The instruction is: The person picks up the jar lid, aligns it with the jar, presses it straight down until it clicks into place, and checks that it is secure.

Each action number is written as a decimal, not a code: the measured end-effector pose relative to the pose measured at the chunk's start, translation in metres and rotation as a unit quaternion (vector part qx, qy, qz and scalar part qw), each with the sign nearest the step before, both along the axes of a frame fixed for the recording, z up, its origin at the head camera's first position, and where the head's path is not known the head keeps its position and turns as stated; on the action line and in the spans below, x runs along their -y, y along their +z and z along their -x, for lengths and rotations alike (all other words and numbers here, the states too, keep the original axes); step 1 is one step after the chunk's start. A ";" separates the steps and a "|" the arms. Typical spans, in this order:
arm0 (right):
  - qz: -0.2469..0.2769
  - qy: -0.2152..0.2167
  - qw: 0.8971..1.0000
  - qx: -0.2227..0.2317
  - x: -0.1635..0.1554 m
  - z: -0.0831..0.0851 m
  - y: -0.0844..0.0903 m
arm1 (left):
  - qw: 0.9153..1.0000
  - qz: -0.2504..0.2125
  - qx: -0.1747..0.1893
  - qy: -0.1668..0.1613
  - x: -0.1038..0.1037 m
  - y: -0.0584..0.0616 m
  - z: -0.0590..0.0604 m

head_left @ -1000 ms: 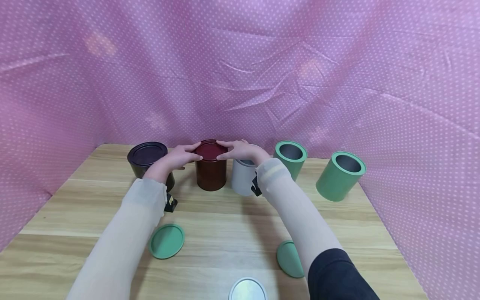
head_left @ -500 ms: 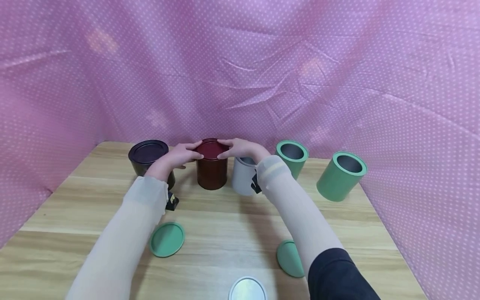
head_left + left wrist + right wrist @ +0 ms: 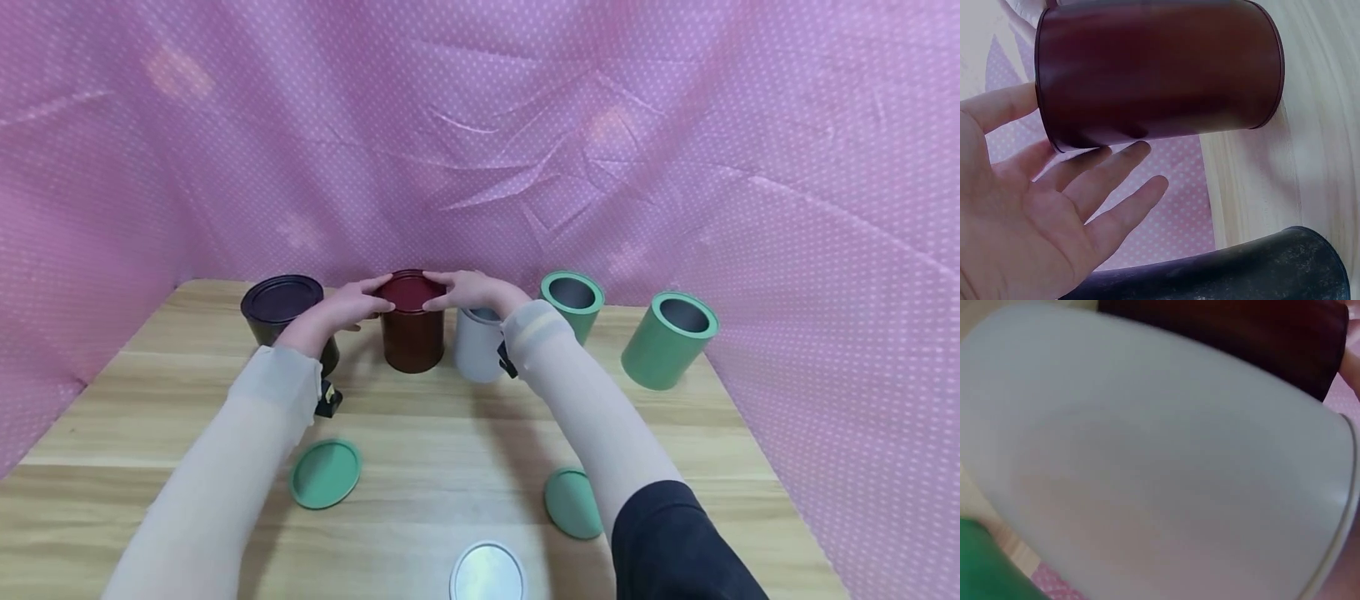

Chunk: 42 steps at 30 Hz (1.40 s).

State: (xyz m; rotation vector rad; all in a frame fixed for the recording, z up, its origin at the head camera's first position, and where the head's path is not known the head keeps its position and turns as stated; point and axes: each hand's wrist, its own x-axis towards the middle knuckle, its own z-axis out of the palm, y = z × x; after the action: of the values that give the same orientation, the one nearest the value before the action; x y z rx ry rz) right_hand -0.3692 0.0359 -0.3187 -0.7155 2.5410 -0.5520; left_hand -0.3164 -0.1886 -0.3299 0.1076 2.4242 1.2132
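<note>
We flank the upright maroon can [image 3: 411, 321] on the tabletop [image 3: 450, 425]: left hand [image 3: 341, 307] and right hand [image 3: 468, 292] touch its lid rim, fingers relaxed, equally near.

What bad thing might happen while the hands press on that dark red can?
1. The left hand and right hand press only the lid rim of the dark red cylindrical tin; an uneven push might tip it.
2. The open grey tin stands right beside it, under the right wrist, and could get knocked.
3. The dark purple lidded tin sits close by the left forearm and may be bumped.
</note>
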 end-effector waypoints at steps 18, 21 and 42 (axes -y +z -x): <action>0.018 -0.019 0.993 -0.114 -0.027 -0.026 0.014 | 0.983 0.055 -0.174 -0.021 0.002 0.009 -0.007; 0.021 -0.022 0.990 -0.137 -0.039 -0.035 0.014 | 0.977 0.059 -0.201 -0.025 0.001 0.011 -0.016; 0.077 0.030 0.961 -0.264 -0.124 -0.137 -0.017 | 0.933 0.066 -0.328 -0.133 -0.050 -0.007 -0.104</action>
State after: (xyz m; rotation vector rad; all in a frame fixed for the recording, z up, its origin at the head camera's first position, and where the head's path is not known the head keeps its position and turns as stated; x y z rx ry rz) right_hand -0.2322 0.1596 -0.3360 -1.1196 2.9696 -0.6063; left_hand -0.2120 -0.1384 -0.3373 0.9004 2.9020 0.9892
